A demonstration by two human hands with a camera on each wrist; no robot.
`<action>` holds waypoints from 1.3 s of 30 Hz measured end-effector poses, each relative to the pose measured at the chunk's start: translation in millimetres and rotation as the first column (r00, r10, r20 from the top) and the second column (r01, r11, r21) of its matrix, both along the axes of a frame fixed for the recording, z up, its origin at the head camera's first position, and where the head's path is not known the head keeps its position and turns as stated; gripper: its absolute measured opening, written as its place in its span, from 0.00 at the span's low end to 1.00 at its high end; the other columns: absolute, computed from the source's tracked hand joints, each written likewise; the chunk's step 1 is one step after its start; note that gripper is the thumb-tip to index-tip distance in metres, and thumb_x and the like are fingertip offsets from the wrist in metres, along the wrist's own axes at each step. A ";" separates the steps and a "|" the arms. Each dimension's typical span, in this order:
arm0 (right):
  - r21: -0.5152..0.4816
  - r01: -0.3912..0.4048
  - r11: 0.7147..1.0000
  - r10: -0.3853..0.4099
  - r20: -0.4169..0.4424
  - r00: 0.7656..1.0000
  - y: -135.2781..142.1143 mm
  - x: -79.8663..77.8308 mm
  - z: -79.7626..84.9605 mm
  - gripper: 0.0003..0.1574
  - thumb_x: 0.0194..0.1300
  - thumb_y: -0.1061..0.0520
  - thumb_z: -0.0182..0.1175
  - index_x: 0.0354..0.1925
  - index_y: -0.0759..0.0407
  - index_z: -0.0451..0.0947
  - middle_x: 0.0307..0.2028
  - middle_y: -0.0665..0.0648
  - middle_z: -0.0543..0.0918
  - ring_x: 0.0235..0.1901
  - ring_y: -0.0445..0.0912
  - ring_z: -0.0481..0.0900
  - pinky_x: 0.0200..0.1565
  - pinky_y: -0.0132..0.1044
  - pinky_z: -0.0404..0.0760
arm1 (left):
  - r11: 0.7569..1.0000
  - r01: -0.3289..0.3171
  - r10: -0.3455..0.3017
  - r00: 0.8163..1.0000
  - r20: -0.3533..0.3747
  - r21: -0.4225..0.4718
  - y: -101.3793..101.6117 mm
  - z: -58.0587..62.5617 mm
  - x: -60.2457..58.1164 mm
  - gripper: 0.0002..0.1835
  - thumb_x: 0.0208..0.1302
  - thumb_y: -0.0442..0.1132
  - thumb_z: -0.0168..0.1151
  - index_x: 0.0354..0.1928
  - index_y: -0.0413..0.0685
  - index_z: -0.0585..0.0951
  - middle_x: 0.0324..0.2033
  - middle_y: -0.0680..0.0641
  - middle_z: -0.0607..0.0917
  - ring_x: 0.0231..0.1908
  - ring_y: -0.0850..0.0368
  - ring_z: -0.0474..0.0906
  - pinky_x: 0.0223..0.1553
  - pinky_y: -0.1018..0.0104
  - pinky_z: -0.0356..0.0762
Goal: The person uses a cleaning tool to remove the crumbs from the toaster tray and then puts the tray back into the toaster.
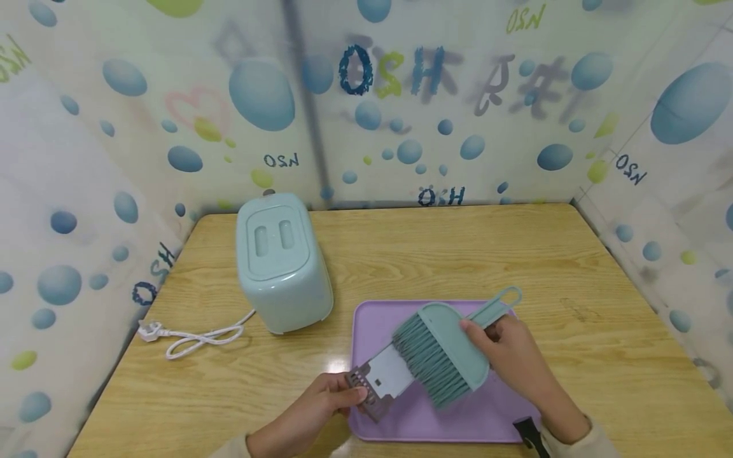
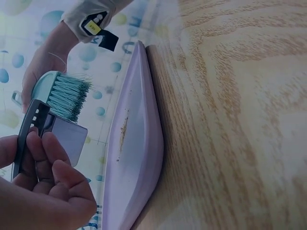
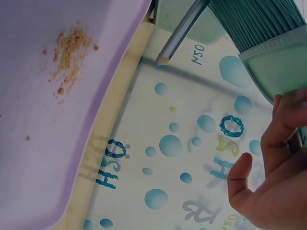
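My left hand [image 1: 312, 410] grips a toaster crumb tray [image 1: 392, 369] by its dark grey slotted end, with the thin metal plate pointing up and right. In my right hand [image 1: 515, 356] is a small green hand brush [image 1: 458, 343], held near its looped handle. Its bristles overlap the far end of the plate; whether they touch it I cannot tell. Both are above a purple serving tray [image 1: 446, 434]. Tan crumbs [image 3: 72, 52] lie on this tray in the right wrist view, and a crumb [image 3: 163, 61] sits at the plate's edge.
A pale blue toaster [image 1: 286, 267] with a lid over its top stands back left of the purple tray. Its white cord [image 1: 200, 338], looped and ending in a plug, lies on the wooden table [image 1: 429, 254]. Patterned walls border the table's back and sides.
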State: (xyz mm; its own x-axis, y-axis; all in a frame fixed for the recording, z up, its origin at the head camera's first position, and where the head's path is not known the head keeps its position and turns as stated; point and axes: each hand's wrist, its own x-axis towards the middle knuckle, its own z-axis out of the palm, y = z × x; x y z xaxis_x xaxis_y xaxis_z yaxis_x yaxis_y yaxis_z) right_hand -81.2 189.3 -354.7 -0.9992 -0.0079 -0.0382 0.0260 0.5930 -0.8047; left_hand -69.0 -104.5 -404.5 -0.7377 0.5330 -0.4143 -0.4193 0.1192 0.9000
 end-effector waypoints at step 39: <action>0.214 0.124 0.969 -0.101 -0.118 0.988 22.2 -8.0 -7.2 0.28 0.66 0.43 0.52 0.17 0.59 0.70 0.12 0.51 0.65 0.20 0.42 0.62 0.21 0.31 0.62 | 1.000 0.026 -0.026 0.998 -0.049 0.003 -4.0 0.8 1.8 0.06 0.61 0.39 0.55 0.30 0.46 0.79 0.32 0.56 0.81 0.36 0.62 0.73 0.44 0.63 0.63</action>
State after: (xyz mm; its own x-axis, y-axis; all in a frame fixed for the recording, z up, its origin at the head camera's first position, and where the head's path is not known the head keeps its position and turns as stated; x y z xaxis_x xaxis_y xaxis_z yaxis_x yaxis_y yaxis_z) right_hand -89.1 211.5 -362.0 -0.9917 0.1015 0.0794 0.0246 0.7539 -0.6566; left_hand -67.2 -108.5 -403.7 -0.7432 0.5534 -0.3759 -0.3714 0.1261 0.9199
